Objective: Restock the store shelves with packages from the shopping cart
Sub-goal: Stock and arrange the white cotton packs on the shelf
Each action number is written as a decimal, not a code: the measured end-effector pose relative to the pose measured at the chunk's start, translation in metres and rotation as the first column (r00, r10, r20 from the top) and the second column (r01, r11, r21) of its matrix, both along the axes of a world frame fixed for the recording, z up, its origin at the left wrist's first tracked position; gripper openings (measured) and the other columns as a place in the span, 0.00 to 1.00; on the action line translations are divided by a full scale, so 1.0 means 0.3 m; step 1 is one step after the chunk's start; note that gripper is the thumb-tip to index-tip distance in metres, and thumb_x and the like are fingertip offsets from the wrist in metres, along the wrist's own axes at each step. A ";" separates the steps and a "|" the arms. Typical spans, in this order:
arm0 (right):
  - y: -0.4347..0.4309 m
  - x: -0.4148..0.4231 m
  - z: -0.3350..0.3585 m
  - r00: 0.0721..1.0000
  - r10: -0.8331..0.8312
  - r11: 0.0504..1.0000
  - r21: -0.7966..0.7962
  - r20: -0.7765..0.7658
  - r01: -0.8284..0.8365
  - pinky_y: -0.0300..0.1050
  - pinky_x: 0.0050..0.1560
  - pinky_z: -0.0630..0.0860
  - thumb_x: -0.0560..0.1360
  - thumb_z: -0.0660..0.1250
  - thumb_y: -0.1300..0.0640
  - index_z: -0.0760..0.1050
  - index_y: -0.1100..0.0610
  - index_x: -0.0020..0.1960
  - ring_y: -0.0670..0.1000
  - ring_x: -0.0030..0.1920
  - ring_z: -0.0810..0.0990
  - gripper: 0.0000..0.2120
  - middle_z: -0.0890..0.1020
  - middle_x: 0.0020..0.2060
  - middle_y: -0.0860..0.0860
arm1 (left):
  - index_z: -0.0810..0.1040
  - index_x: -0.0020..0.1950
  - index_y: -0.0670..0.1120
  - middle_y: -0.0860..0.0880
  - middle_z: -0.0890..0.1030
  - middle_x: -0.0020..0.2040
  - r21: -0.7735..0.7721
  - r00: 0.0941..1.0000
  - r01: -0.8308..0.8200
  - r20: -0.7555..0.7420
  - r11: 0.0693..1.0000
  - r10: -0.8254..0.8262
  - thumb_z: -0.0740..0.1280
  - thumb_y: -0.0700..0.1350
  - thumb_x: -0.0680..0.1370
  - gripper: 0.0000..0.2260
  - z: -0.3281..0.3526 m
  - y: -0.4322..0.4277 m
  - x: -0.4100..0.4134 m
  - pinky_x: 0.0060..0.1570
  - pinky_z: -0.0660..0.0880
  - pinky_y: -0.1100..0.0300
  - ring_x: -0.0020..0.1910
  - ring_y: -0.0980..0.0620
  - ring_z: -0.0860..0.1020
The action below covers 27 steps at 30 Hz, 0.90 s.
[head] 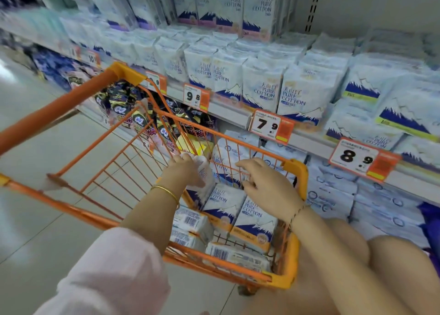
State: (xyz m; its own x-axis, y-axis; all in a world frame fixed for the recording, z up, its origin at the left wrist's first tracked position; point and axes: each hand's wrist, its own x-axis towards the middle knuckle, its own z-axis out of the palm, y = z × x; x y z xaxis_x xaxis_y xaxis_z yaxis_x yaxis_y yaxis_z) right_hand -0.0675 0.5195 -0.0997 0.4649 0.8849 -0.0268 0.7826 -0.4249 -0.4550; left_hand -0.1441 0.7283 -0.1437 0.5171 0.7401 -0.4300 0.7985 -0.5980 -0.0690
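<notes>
Before us stands the cart (295, 174), with packages (252, 217) in its right end. The shelves (309, 143) run behind and right of it, tags (271, 126) on their edges.

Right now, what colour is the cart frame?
Orange, with yellower corner pieces. The cart shows best in the head view.

Both arms reached forward and down. Left hand (183, 170), bangle (166, 192) at the wrist, gripped a pack (205, 173). Right hand (269, 188), arm bare, lay palm down, fingers curled on cart (296, 170) wire.
</notes>
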 end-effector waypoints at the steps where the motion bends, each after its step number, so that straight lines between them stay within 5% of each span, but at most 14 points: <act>1: 0.000 -0.001 -0.003 1.000 0.001 1.000 0.001 -0.003 -0.001 0.52 0.46 0.78 0.80 0.56 0.55 0.61 0.50 0.71 0.50 0.43 0.78 0.20 0.66 0.67 0.49 | 0.45 0.75 0.37 0.36 0.53 0.74 0.021 1.000 0.017 -0.015 1.000 -0.017 0.69 0.63 0.69 0.51 -0.011 0.000 -0.002 0.71 0.60 0.45 0.73 0.36 0.54; 8: -0.001 0.003 -0.010 1.000 -0.011 1.000 0.026 -0.013 0.011 0.52 0.45 0.78 0.79 0.56 0.55 0.62 0.50 0.71 0.51 0.43 0.78 0.20 0.67 0.65 0.49 | 0.53 0.74 0.40 0.39 0.59 0.73 0.118 0.998 0.067 -0.021 0.991 -0.065 0.71 0.59 0.69 0.44 0.018 -0.054 0.014 0.68 0.64 0.45 0.73 0.39 0.58; 11: -0.003 0.004 -0.015 1.000 -0.007 0.999 0.035 -0.007 0.008 0.51 0.46 0.78 0.79 0.56 0.55 0.62 0.50 0.71 0.50 0.44 0.78 0.20 0.67 0.66 0.49 | 0.61 0.67 0.42 0.43 0.74 0.59 0.023 0.997 0.054 0.059 0.998 -0.056 0.73 0.51 0.69 0.33 0.027 -0.057 0.012 0.59 0.71 0.47 0.62 0.41 0.72; 15: -0.005 0.005 -0.009 0.999 -0.017 0.996 0.089 -0.030 0.020 0.51 0.48 0.78 0.79 0.56 0.56 0.63 0.50 0.71 0.50 0.45 0.79 0.20 0.69 0.65 0.49 | 0.65 0.58 0.43 0.48 0.73 0.44 -0.010 0.984 0.071 0.163 0.997 -0.068 0.73 0.46 0.69 0.24 0.136 -0.083 -0.002 0.43 0.72 0.53 0.48 0.44 0.75; 18: -0.014 0.003 0.020 0.993 -0.031 0.971 0.233 -0.117 0.057 0.45 0.54 0.76 0.79 0.59 0.56 0.63 0.49 0.71 0.46 0.52 0.76 0.20 0.71 0.64 0.48 | 0.67 0.53 0.45 0.49 0.72 0.44 -0.061 0.958 0.205 0.218 0.977 -0.187 0.74 0.47 0.69 0.20 0.290 -0.125 -0.019 0.40 0.71 0.57 0.44 0.48 0.73; 21: -0.036 0.019 0.114 0.974 -0.060 0.917 0.373 -0.217 0.140 0.46 0.58 0.75 0.77 0.63 0.52 0.62 0.48 0.71 0.45 0.59 0.74 0.24 0.71 0.64 0.47 | 0.71 0.52 0.48 0.50 0.75 0.47 -0.189 0.881 0.354 0.396 0.916 -0.259 0.75 0.49 0.69 0.18 0.482 -0.172 -0.044 0.38 0.71 0.58 0.43 0.50 0.74; 23: -0.063 0.062 0.220 0.965 -0.071 0.899 0.402 -0.254 0.172 0.47 0.60 0.73 0.75 0.65 0.48 0.62 0.50 0.71 0.46 0.60 0.73 0.27 0.72 0.62 0.46 | 0.74 0.54 0.49 0.49 0.78 0.50 -0.254 0.795 0.438 0.558 0.862 -0.239 0.75 0.49 0.68 0.18 0.594 -0.199 -0.043 0.47 0.76 0.51 0.48 0.48 0.78; 27: -0.137 0.175 0.438 0.983 -0.083 0.914 0.382 -0.162 0.140 0.42 0.57 0.73 0.71 0.70 0.51 0.66 0.52 0.68 0.46 0.55 0.75 0.27 0.74 0.57 0.43 | 0.74 0.58 0.54 0.54 0.79 0.53 -0.200 0.595 0.563 0.771 0.802 -0.225 0.76 0.46 0.68 0.21 0.722 -0.229 0.045 0.52 0.78 0.56 0.52 0.54 0.78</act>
